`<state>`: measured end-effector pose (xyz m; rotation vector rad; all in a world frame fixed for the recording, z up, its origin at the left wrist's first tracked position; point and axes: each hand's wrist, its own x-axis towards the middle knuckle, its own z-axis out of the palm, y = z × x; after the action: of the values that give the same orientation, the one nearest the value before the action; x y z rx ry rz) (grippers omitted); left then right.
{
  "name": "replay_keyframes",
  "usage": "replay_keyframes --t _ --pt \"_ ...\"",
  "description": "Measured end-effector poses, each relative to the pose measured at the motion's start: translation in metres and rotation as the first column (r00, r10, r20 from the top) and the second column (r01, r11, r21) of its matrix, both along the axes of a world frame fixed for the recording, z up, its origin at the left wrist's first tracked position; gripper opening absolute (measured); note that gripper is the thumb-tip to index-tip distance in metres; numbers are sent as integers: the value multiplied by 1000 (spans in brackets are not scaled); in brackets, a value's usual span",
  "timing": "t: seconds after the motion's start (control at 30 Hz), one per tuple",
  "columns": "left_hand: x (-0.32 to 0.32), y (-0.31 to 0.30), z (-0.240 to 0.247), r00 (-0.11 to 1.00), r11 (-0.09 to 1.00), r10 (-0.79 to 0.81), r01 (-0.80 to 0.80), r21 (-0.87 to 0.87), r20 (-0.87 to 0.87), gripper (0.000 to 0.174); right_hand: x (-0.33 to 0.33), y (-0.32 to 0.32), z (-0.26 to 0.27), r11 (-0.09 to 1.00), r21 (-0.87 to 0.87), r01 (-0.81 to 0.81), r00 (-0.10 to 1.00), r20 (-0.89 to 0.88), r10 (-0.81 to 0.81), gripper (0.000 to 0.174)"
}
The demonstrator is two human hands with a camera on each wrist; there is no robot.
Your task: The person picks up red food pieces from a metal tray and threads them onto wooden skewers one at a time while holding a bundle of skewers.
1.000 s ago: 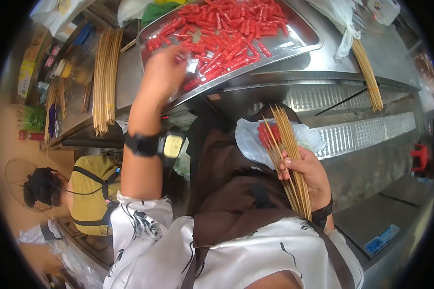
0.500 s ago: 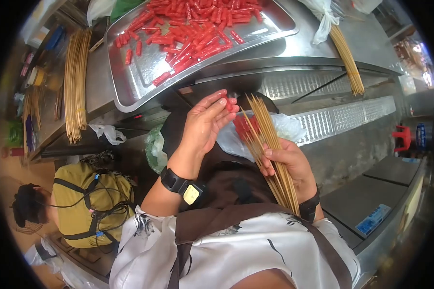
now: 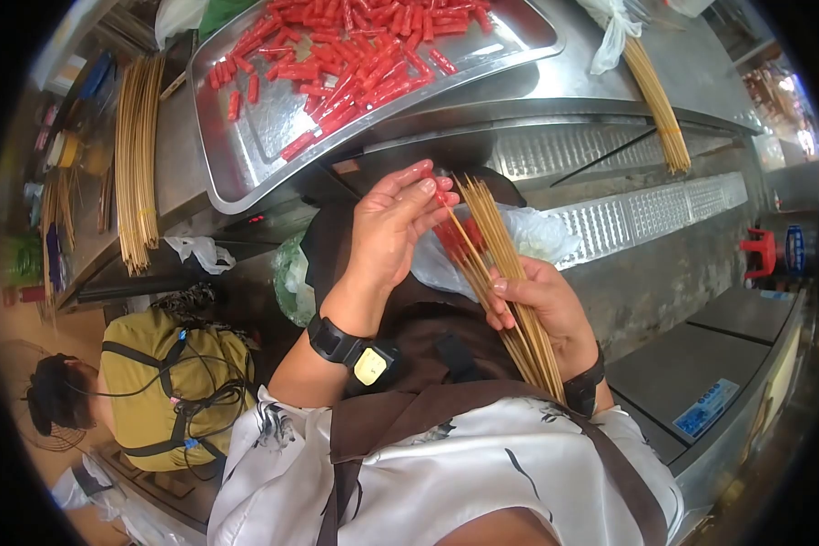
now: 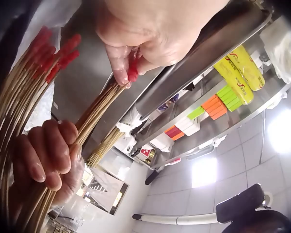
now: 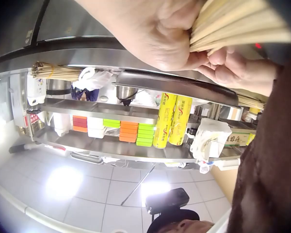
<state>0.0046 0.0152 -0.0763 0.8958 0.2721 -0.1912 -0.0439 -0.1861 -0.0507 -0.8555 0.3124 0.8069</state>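
Observation:
My left hand point(image 3: 382, 227) point(image 4: 155, 29) pinches a small red piece point(image 3: 442, 186) point(image 4: 133, 70) between thumb and fingers. Against that piece stands the tip of one thin wooden skewer; how deep it sits is hidden. A thick bundle of bare skewers point(image 3: 499, 227) point(image 4: 98, 114) is gripped by my right hand point(image 3: 546, 314) point(image 4: 51, 160) point(image 5: 155, 34). The same hand holds several skewers with red pieces on their ends point(image 4: 48, 56), fanned beside the bundle. More red pieces point(image 3: 373, 73) lie heaped in a metal tray point(image 3: 246, 187).
Skewer bundles lie on the counter at left point(image 3: 138, 164) and right point(image 3: 655, 105). White plastic point(image 3: 537, 238) is behind my right hand. At lower left is a person in a yellow-green top point(image 3: 159, 391). A red stool point(image 3: 757, 255) stands at far right.
My left hand has come from the tray to the skewer tips with a red piece. A single skewer now meets that piece. My right hand still grips the bundle.

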Motion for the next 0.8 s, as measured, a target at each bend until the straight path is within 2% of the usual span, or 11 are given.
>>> replay_keyframes --t 0.13,0.23,0.8 --pt "-4 -2 1 998 997 12 -17 74 67 24 1 1 1 1000 18 13 1000 -3 -13 10" --pt "-6 -3 -3 994 997 13 -21 68 111 22 1 1 -1 1000 16 13 1000 -6 -13 9" --pt "-18 -14 -15 988 998 36 -42 40 148 22 2 2 -3 999 8 42 999 -15 -42 9"
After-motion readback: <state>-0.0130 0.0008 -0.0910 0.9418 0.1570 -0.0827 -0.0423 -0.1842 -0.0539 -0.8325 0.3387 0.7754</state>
